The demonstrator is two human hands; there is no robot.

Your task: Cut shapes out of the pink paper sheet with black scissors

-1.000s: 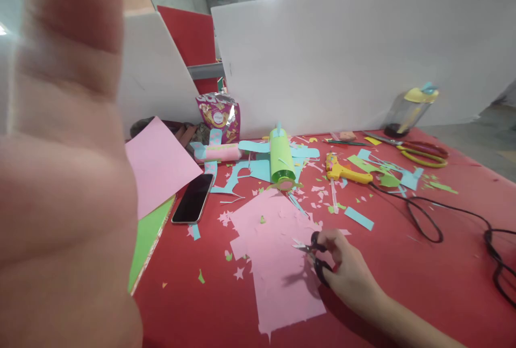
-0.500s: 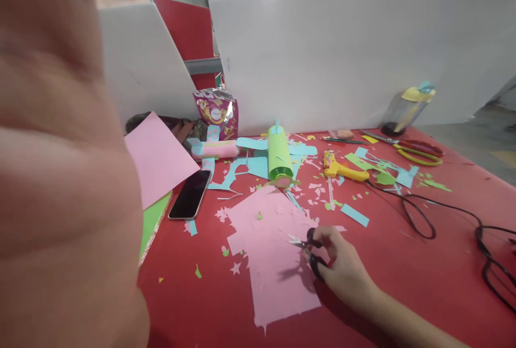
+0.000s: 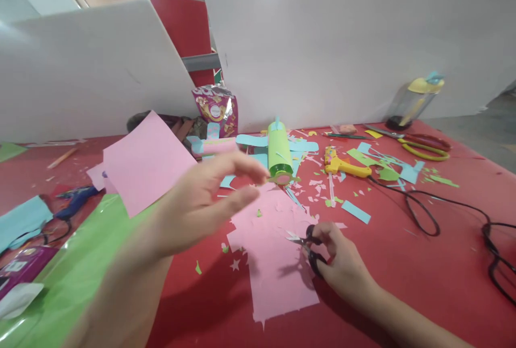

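Observation:
My right hand (image 3: pixel 342 265) rests on the red table (image 3: pixel 403 278), its fingers through the black handles of small scissors (image 3: pixel 307 243) whose blades lie over a cut pink paper sheet (image 3: pixel 274 251). My left hand (image 3: pixel 201 203) hovers above the table left of centre, fingers stretched out and slightly blurred, holding nothing. It covers the phone seen earlier. Beyond it lies a green paper roll (image 3: pixel 279 154) with blue paper wings.
A yellow glue gun (image 3: pixel 342 167) with a black cable (image 3: pixel 427 214), larger red-and-yellow scissors (image 3: pixel 419 145), a water bottle (image 3: pixel 415 101), a snack bag (image 3: pixel 216 109), a pink sheet (image 3: pixel 145 162), green sheet (image 3: pixel 68 273), blue glue gun (image 3: pixel 74 200) and white partition boards (image 3: pixel 342 42).
My left hand dropped away from the camera lens to above the table, uncovering the left side of the table. The right hand with the scissors stayed nearly still.

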